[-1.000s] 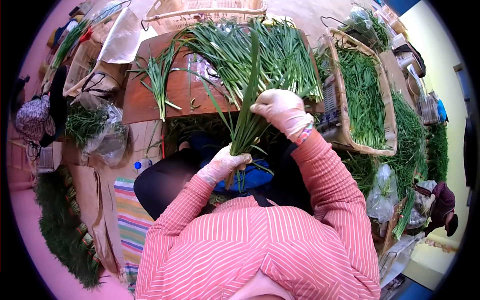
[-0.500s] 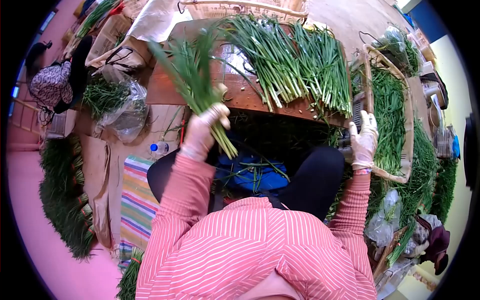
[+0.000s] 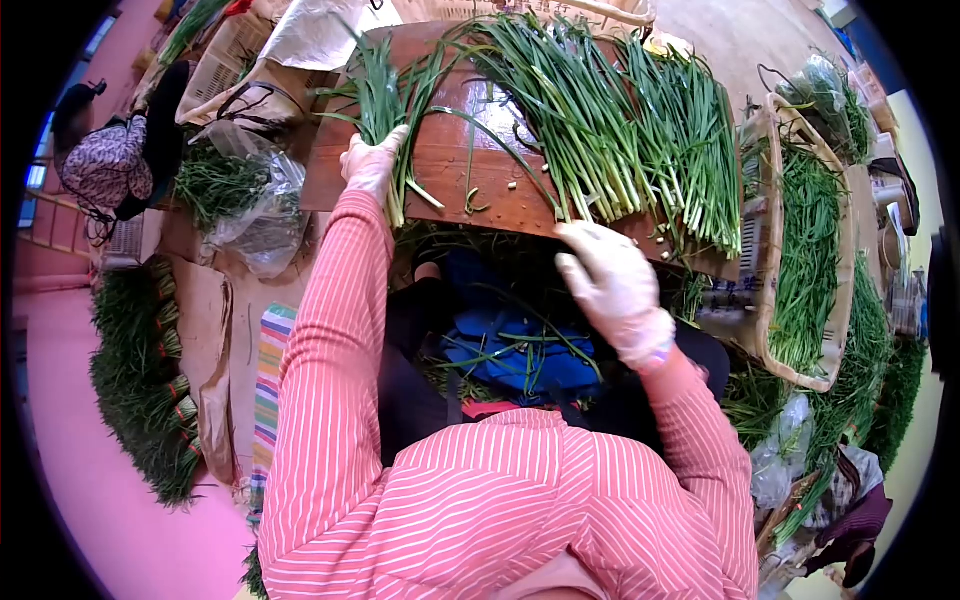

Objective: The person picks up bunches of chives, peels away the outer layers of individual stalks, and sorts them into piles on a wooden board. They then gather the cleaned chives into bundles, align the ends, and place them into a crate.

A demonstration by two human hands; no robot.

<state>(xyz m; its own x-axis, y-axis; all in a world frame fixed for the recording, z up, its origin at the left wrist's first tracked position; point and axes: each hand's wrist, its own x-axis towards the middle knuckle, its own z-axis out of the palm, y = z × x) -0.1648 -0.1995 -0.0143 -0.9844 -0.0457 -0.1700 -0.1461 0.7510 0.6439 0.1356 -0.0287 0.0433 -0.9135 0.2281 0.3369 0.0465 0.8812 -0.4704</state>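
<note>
A bunch of garlic chives [image 3: 384, 98] lies at the left end of the brown wooden board [image 3: 470, 160], its pale stem ends toward me. My left hand [image 3: 370, 162], in a thin whitish glove, is closed round this bunch. A larger pile of garlic chives [image 3: 590, 130] spreads over the middle and right of the board. My right hand [image 3: 612, 285], gloved too, hovers by the board's front edge just below the pile's stem ends. Its fingers are apart and nothing is in them.
A long basket of loose greens [image 3: 808, 250] stands right of the board. On the left are a plastic bag [image 3: 265, 215] with greens and a row of tied bundles [image 3: 145, 380] on the floor. Blue cloth [image 3: 520, 350] with stray leaves lies between my legs. Another person [image 3: 105, 165] is at far left.
My left hand has brought the garlic chives from mid-air down onto the board's left end. My right hand has come from the basket's side leftward to the board's front edge.
</note>
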